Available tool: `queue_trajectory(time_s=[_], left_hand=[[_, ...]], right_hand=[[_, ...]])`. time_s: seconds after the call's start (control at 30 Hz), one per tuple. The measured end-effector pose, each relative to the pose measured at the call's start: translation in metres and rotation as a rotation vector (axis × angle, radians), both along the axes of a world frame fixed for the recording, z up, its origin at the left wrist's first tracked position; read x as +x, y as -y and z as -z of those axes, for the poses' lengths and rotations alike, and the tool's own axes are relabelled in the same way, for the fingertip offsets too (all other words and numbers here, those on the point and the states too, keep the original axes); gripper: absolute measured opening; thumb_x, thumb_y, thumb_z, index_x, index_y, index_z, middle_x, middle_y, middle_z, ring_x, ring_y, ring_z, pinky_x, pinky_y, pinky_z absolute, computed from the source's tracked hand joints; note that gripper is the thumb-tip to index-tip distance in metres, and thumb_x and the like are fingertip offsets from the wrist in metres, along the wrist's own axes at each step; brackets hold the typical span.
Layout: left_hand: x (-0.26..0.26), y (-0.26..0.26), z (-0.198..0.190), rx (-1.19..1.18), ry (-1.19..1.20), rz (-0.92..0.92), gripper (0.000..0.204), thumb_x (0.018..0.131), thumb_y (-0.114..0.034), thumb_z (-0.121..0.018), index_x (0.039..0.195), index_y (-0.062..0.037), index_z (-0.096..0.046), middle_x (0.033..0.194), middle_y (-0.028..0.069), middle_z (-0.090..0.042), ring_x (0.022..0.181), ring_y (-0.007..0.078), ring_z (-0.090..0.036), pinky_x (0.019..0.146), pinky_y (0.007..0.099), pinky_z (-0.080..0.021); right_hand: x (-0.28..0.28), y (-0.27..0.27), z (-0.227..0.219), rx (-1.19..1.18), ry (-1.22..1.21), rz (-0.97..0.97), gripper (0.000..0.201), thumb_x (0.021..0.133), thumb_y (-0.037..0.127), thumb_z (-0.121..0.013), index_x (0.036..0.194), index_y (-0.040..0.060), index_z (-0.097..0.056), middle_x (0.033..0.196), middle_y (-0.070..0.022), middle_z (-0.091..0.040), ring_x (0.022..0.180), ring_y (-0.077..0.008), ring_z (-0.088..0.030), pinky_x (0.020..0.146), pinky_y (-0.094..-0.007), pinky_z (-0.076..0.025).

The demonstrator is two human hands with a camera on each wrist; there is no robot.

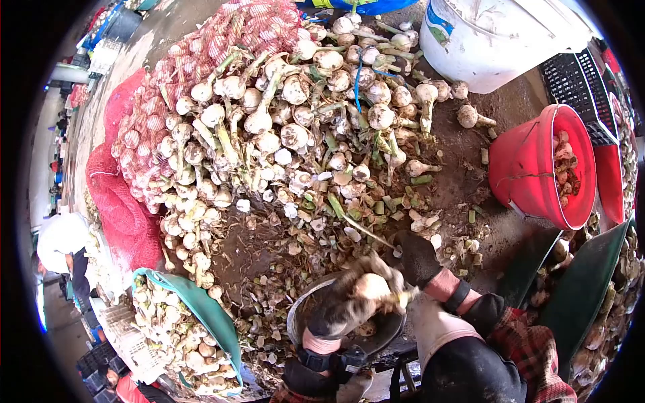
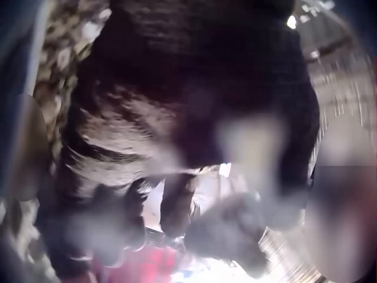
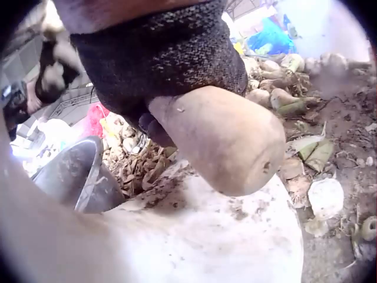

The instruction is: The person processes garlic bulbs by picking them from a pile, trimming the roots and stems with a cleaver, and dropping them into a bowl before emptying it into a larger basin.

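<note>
both gloved hands met close together, the left hand [image 1: 342, 305] curled, the right hand [image 1: 416, 258] clenched just beside it.

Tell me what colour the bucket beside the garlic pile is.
Red; the bucket shows best in the head view.

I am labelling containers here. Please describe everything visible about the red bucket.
The red bucket looks like plastic, round, with a thin wire handle lying against its side. It lies tipped on the dirty ground at the right, its mouth facing right, and holds some garlic bulbs. A black crate is behind it. Neither hand touches it.
</note>
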State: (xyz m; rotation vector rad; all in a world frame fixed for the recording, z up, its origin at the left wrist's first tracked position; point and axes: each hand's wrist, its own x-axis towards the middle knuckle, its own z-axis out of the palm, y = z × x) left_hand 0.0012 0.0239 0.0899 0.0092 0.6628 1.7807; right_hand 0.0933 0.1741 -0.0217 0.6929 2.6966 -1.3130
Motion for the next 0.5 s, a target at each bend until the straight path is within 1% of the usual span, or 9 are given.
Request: queue_trajectory(time_s=[0.03, 0.07, 0.1, 0.17, 0.23, 0.37, 0.4, 0.43, 0.5], left_hand=[[-0.012, 0.006, -0.002, 0.051, -0.106, 0.225, 0.052, 0.077, -0.033, -0.075, 0.112, -0.0012, -0.052, 0.103, 0.0142, -0.054, 0.103, 0.0263, -0.055, 0.089, 0.0379, -0.043], [-0.042, 0.008, 0.007, 0.044, -0.645, 0.570, 0.063, 0.073, -0.042, -0.078, 0.113, 0.0002, -0.052, 0.108, 0.0148, -0.054, 0.101, 0.0251, -0.057, 0.089, 0.0380, -0.044], [-0.046, 0.014, 0.013, -0.033, -0.881, 0.563, 0.057, 0.076, -0.042, -0.076, 0.109, -0.0001, -0.055, 0.104, 0.0118, -0.057, 0.092, 0.0239, -0.060, 0.085, 0.0377, -0.047], [-0.063, 0.020, 0.033, -0.366, -0.936, 0.529, 0.048, 0.080, -0.039, -0.073, 0.105, -0.0010, -0.058, 0.099, 0.0093, -0.060, 0.087, 0.0219, -0.061, 0.080, 0.0365, -0.049], [-0.087, 0.003, 0.052, -0.545, -1.265, 0.407, 0.039, 0.082, -0.030, -0.071, 0.105, -0.0004, -0.060, 0.093, 0.0096, -0.062, 0.079, 0.0215, -0.061, 0.073, 0.0346, -0.050], [-0.110, -0.046, 0.105, -0.982, -1.735, 0.383, 0.049, 0.079, -0.032, -0.070, 0.115, -0.0011, -0.056, 0.105, 0.0197, -0.061, 0.092, 0.0357, -0.061, 0.082, 0.0394, -0.051], [-0.110, -0.059, 0.112, -1.209, -1.802, 0.573, 0.058, 0.077, -0.039, -0.069, 0.119, -0.0028, -0.054, 0.112, 0.0227, -0.058, 0.101, 0.0397, -0.058, 0.086, 0.0433, -0.049], [-0.112, -0.069, 0.118, -1.244, -1.848, 0.451, 0.062, 0.074, -0.044, -0.070, 0.119, -0.0028, -0.055, 0.115, 0.0243, -0.055, 0.103, 0.0385, -0.058, 0.087, 0.0443, -0.048], [-0.114, -0.076, 0.124, -1.341, -1.730, 0.631, 0.062, 0.072, -0.043, -0.072, 0.117, -0.0029, -0.057, 0.118, 0.0232, -0.054, 0.106, 0.0365, -0.056, 0.089, 0.0436, -0.047]], right_hand=[[0.000, -0.001, 0.001, -0.026, 0.089, -0.038, 0.023, 0.075, 0.024, -0.062, 0.086, 0.0042, -0.058, 0.081, -0.0201, -0.058, 0.078, -0.0393, -0.059, 0.066, -0.0475, -0.047], [0.003, -0.004, -0.001, 0.014, 0.105, -0.106, 0.025, 0.075, 0.026, -0.063, 0.084, 0.0041, -0.058, 0.082, -0.0203, -0.058, 0.080, -0.0380, -0.059, 0.067, -0.0471, -0.048], [0.002, -0.006, -0.004, 0.012, 0.104, -0.099, 0.025, 0.075, 0.026, -0.063, 0.084, 0.0041, -0.058, 0.082, -0.0203, -0.058, 0.080, -0.0380, -0.059, 0.067, -0.0471, -0.048], [0.001, -0.012, -0.008, -0.069, 0.106, -0.010, 0.026, 0.077, 0.028, -0.063, 0.085, 0.0038, -0.058, 0.082, -0.0199, -0.061, 0.080, -0.0378, -0.061, 0.067, -0.0467, -0.048], [-0.002, -0.016, -0.009, -0.023, 0.198, 0.044, 0.027, 0.079, 0.030, -0.062, 0.090, 0.0041, -0.061, 0.083, -0.0191, -0.064, 0.080, -0.0377, -0.062, 0.068, -0.0454, -0.050], [-0.006, -0.021, -0.007, -0.026, 0.054, 0.205, 0.031, 0.079, 0.031, -0.063, 0.096, 0.0048, -0.063, 0.083, -0.0183, -0.066, 0.079, -0.0374, -0.063, 0.069, -0.0437, -0.051], [-0.006, -0.021, -0.007, -0.027, 0.076, 0.212, 0.031, 0.079, 0.030, -0.063, 0.097, 0.0051, -0.064, 0.084, -0.0183, -0.066, 0.079, -0.0371, -0.064, 0.069, -0.0433, -0.051], [-0.006, -0.023, -0.007, -0.027, 0.099, 0.218, 0.031, 0.079, 0.030, -0.064, 0.097, 0.0053, -0.064, 0.084, -0.0184, -0.066, 0.080, -0.0367, -0.064, 0.069, -0.0429, -0.051], [-0.006, -0.026, -0.003, -0.025, 0.092, 0.219, 0.029, 0.078, 0.029, -0.064, 0.096, 0.0055, -0.064, 0.083, -0.0181, -0.066, 0.079, -0.0365, -0.064, 0.069, -0.0430, -0.051]])
